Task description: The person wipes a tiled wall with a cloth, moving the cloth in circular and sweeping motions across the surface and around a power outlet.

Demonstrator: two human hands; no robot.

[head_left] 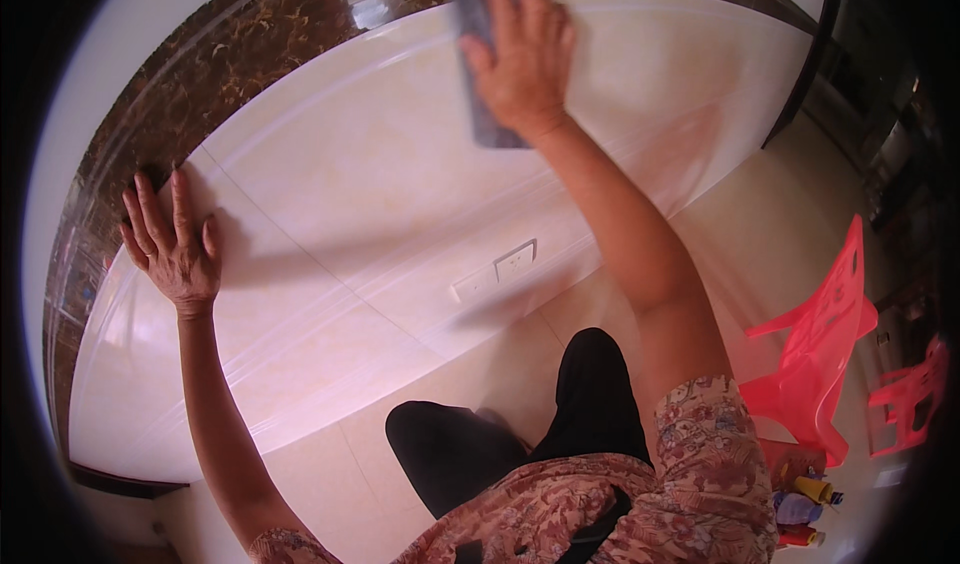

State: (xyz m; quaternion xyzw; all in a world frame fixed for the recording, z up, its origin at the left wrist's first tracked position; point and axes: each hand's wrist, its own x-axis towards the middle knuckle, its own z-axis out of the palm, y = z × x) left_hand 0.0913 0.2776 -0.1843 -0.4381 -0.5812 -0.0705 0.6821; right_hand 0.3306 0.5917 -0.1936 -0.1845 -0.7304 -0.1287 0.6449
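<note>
My right hand presses a grey cloth against the glossy cream wall tiles, its upper end reaching the dark brown marbled tile border. The fingers and cloth are slightly blurred. Further left, my left hand lies flat on the wall with spread fingers and holds nothing. Its fingertips touch the line where cream tile meets the dark border. Below and between both hands, a white wall socket is set low in the tiles, with a white plate beside it.
A pink plastic chair stands on the tiled floor to the right, with another pink chair behind it. Several bottles are grouped at lower right. A dark frame edge bounds the wall at right.
</note>
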